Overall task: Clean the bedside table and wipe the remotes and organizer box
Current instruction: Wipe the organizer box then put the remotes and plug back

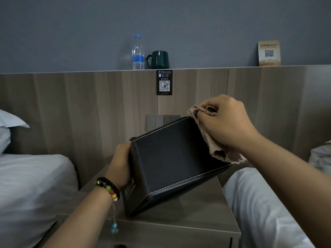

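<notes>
A black leather organizer box (172, 163) with white stitching is tilted up over the bedside table (193, 217). My left hand (120, 167), with a beaded bracelet on the wrist, grips the box's left end. My right hand (225, 122) is closed on a crumpled brown cloth (211, 144), pressed against the box's upper right edge. No remotes are in view.
White-sheeted beds flank the table, one at left (32, 190) and one at right (265, 208). On the headboard ledge stand a water bottle (138, 52), a dark green mug (158, 59) and a QR card (269, 53). Wall switches (157, 120) sit behind the box.
</notes>
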### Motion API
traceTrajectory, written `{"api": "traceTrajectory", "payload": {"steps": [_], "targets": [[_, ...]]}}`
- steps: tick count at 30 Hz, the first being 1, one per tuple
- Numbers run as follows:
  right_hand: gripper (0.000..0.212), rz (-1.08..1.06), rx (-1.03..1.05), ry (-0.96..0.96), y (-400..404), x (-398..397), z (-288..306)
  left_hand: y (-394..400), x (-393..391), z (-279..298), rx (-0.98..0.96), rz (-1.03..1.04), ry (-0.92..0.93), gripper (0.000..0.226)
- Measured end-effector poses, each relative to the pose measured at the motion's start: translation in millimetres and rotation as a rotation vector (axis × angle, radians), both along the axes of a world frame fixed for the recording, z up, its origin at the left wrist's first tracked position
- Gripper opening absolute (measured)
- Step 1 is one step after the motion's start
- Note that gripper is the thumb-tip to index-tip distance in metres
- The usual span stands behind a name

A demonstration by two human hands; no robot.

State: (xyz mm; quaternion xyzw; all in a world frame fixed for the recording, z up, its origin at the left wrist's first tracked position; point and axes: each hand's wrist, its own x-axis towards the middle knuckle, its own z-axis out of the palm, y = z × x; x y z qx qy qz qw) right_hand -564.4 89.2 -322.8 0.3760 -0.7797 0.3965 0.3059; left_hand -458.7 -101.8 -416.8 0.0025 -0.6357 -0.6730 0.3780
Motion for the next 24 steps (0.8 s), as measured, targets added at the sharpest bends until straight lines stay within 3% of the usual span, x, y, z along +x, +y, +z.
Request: {"api": "traceTrajectory", "payload": {"steps": [5,11,14,20,24], "targets": [[0.016,-0.047,-0.012,0.104,-3.4,24.7,-14.1,-4.8,1.3,-2.1,-0.087,-0.008,-0.032,0.035],[0.02,0.136,0.066,0.397,-11.7,86.0,-45.8,-17.0,6.3,-13.3,-0.369,0.214,-0.119,0.025],[0.024,0.173,0.01,0.345,-4.4,76.2,-42.5,-11.7,9.0,-11.0,-0.382,0.2,-0.106,0.026],[0.02,-0.16,-0.094,0.13,1.7,25.6,-29.5,-13.5,-2.9,-10.6,-0.427,0.208,-0.11,0.028],[0.018,-0.167,-0.055,0.24,-11.2,61.0,-43.3,-13.6,-7.3,-15.1,-0.283,0.156,-0.083,0.025]]}}
